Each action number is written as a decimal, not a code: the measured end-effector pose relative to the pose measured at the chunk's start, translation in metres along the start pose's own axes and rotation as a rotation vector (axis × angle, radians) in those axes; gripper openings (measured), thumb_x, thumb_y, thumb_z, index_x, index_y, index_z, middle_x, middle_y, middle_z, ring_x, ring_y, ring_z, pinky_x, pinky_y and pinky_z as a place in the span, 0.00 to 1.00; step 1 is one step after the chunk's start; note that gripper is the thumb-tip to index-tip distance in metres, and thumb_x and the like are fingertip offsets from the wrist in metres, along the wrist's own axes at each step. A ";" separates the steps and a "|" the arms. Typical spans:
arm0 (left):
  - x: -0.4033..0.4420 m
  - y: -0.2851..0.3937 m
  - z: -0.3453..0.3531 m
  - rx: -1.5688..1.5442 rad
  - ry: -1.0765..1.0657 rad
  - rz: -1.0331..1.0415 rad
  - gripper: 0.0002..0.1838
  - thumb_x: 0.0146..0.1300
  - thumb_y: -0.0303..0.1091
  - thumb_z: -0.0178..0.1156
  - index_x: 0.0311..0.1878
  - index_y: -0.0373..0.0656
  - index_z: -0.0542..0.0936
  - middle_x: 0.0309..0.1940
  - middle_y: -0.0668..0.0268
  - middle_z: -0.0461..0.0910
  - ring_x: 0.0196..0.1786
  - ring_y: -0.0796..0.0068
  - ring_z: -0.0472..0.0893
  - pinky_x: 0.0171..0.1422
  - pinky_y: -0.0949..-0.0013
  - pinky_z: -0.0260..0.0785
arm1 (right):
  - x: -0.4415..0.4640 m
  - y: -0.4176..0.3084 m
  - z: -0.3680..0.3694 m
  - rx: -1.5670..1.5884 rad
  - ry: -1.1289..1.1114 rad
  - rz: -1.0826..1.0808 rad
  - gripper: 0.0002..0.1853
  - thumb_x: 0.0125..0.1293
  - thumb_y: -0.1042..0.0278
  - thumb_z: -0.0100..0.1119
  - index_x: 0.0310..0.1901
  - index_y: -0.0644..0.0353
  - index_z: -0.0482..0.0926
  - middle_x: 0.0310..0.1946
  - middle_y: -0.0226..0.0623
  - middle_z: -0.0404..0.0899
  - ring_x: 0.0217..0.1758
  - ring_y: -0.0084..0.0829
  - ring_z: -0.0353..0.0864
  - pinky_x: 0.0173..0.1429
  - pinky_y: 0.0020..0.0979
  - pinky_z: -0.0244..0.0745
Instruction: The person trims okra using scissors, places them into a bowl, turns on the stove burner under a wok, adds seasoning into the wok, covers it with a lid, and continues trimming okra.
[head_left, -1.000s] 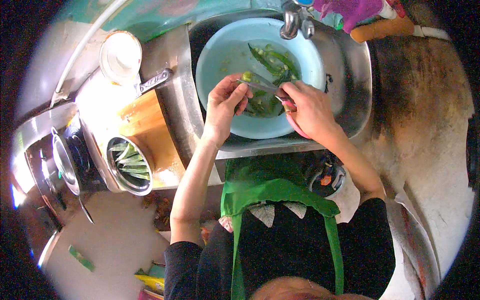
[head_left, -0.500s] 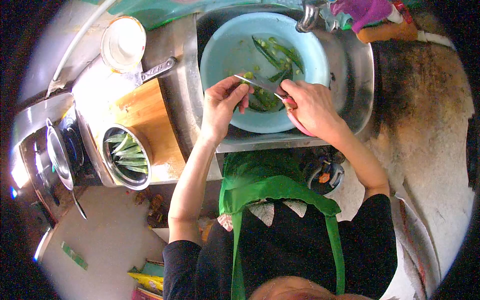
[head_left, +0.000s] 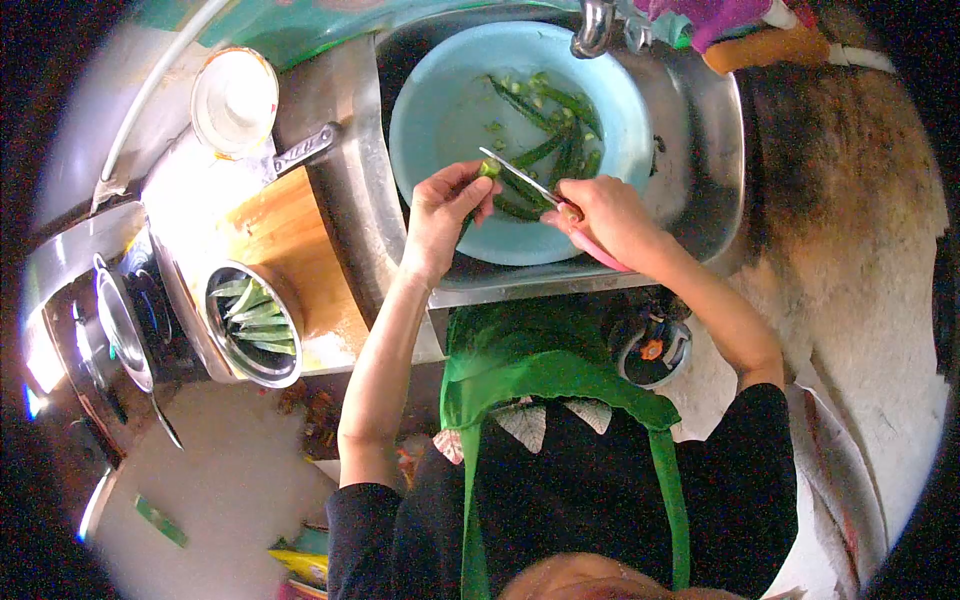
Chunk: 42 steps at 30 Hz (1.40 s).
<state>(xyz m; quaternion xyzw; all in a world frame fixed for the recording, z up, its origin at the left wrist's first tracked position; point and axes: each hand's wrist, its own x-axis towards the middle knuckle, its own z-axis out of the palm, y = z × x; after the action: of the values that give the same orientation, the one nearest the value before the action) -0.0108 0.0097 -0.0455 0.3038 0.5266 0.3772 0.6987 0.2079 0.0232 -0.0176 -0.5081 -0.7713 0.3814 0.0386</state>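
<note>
My left hand (head_left: 447, 215) is closed round a green okra pod (head_left: 489, 168), its pale end sticking up from my fingertips. Pink-handled scissors (head_left: 525, 178) are gripped in my right hand (head_left: 615, 222), their blades pointing up and left, close beside the pod's end. Both hands are above the near side of a light blue basin (head_left: 425, 120), which stands in the metal sink. Several green pods (head_left: 545, 148) and small cut bits lie in the basin's water.
A metal bowl of cut green pieces (head_left: 290, 368) stands on a wooden board (head_left: 275, 230) at the left. Behind it are a cleaver (head_left: 308, 148) and a white bowl (head_left: 235, 103). The faucet (head_left: 593, 28) reaches over the basin; purple cloth (head_left: 715, 18) lies beyond.
The scissors' blades have shifted and now stand clear beside the pod's end, which shows more. My right hand has moved slightly down. The whole view has shifted a little.
</note>
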 end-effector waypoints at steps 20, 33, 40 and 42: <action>-0.008 0.002 0.019 -0.176 0.085 0.064 0.09 0.60 0.23 0.59 0.44 0.36 0.78 0.30 0.67 0.78 0.31 0.80 0.74 0.35 0.76 0.66 | -0.006 -0.023 -0.017 -0.318 0.212 -0.132 0.10 0.51 0.72 0.59 0.36 0.56 0.71 0.26 0.42 0.72 0.27 0.47 0.76 0.32 0.45 0.70; -0.007 -0.007 0.011 0.099 0.137 0.098 0.08 0.56 0.22 0.62 0.40 0.38 0.79 0.30 0.69 0.79 0.30 0.83 0.74 0.35 0.79 0.66 | 0.002 0.004 -0.009 -0.119 -0.017 -0.039 0.07 0.54 0.65 0.59 0.27 0.58 0.73 0.19 0.45 0.74 0.24 0.47 0.77 0.29 0.43 0.68; -0.010 0.000 0.020 -0.013 0.127 0.074 0.09 0.56 0.22 0.62 0.41 0.37 0.78 0.28 0.69 0.79 0.27 0.85 0.72 0.32 0.80 0.64 | -0.006 -0.001 -0.010 -0.100 0.106 -0.044 0.07 0.55 0.68 0.58 0.32 0.58 0.71 0.23 0.44 0.75 0.27 0.45 0.77 0.31 0.42 0.69; -0.011 0.000 0.022 0.026 0.158 0.040 0.12 0.57 0.22 0.62 0.45 0.36 0.77 0.29 0.69 0.80 0.26 0.85 0.72 0.31 0.80 0.63 | -0.010 -0.014 -0.012 -0.233 0.148 -0.122 0.09 0.55 0.70 0.57 0.38 0.56 0.71 0.25 0.43 0.72 0.28 0.46 0.77 0.33 0.44 0.70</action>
<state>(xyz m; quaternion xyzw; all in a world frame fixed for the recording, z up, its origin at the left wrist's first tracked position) 0.0085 0.0000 -0.0342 0.2930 0.5786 0.4070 0.6433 0.2077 0.0193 0.0028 -0.4880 -0.8348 0.2478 0.0592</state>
